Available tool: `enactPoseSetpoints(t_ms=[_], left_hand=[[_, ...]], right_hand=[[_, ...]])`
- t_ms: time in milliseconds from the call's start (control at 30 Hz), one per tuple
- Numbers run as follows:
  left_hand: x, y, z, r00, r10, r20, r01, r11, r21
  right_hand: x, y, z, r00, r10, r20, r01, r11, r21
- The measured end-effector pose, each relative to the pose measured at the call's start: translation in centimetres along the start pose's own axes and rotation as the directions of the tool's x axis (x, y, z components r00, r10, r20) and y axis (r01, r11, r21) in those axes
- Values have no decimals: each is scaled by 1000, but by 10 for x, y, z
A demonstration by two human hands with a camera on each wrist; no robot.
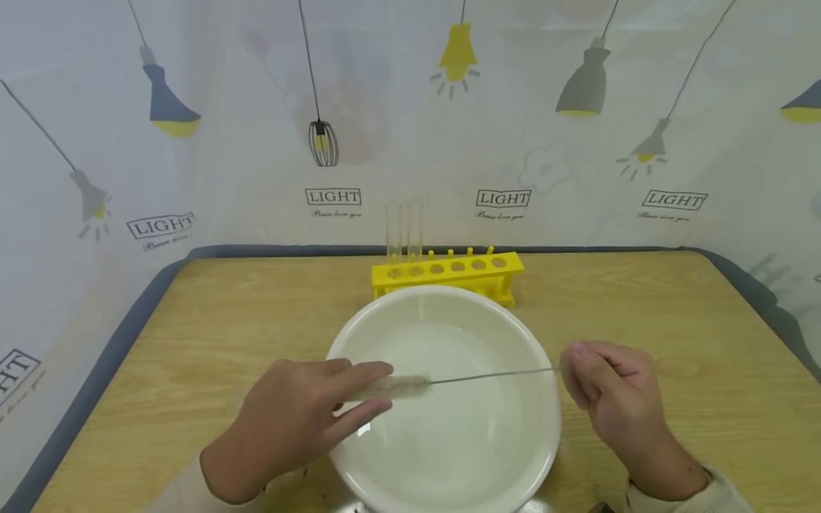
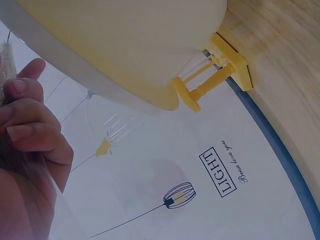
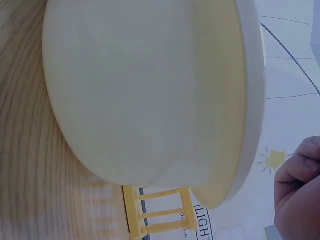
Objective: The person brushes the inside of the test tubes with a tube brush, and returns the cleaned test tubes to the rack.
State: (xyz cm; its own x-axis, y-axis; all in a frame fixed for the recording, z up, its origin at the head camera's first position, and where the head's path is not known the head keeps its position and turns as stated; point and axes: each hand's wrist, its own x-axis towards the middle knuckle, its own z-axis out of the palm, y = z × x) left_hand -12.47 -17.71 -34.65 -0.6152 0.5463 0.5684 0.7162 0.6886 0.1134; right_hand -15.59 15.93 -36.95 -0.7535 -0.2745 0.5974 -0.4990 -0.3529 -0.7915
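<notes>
Over a round white basin (image 1: 545, 442), a test tube brush (image 1: 398, 387) lies nearly level. My left hand (image 1: 301, 406) holds its pale bristle end between fingers and thumb. In the left wrist view, that hand (image 2: 32, 135) has curled fingers with the bristles (image 2: 7, 67) at the frame's edge. A faint clear streak crosses the palm there; whether a glass tube surrounds the bristles, I cannot tell. To the right of the basin, my right hand (image 1: 616, 399) pinches the end of the twisted wire handle (image 1: 494, 375). The right wrist view shows the wire (image 3: 290, 52) and part of the curled hand (image 3: 300, 195).
Behind the basin stands a yellow test tube rack (image 1: 449, 268), partly hidden by the rim. Two clear test tubes (image 1: 415, 228) stand upright at its left end. The wooden table (image 1: 673, 320) meets a curtain (image 1: 410, 128) printed with lamps at the back.
</notes>
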Motion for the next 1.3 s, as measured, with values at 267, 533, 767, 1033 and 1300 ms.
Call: enactPoseSetpoints(t_ms=[267,533,767,1033,1300], left_hand=[[-3,-8,0,1000,-16,17,17,999,-28],[-1,-12,-5,998,-34,54,37,998,-41],[0,-14,-6,998,-36,49,37,999,-21],[-2,-18,-6,993,-68,96,68,998,2],[-2,-23,-10,994,-64,86,64,998,5]], right_hand=[[2,-1,-5,1000,14,-8,-14,998,66],[5,-2,-10,997,72,23,-73,997,27],[6,-2,-14,1000,20,17,-21,998,55],[6,-3,-20,999,38,10,-39,998,51],[7,0,-29,995,96,15,-96,995,21]])
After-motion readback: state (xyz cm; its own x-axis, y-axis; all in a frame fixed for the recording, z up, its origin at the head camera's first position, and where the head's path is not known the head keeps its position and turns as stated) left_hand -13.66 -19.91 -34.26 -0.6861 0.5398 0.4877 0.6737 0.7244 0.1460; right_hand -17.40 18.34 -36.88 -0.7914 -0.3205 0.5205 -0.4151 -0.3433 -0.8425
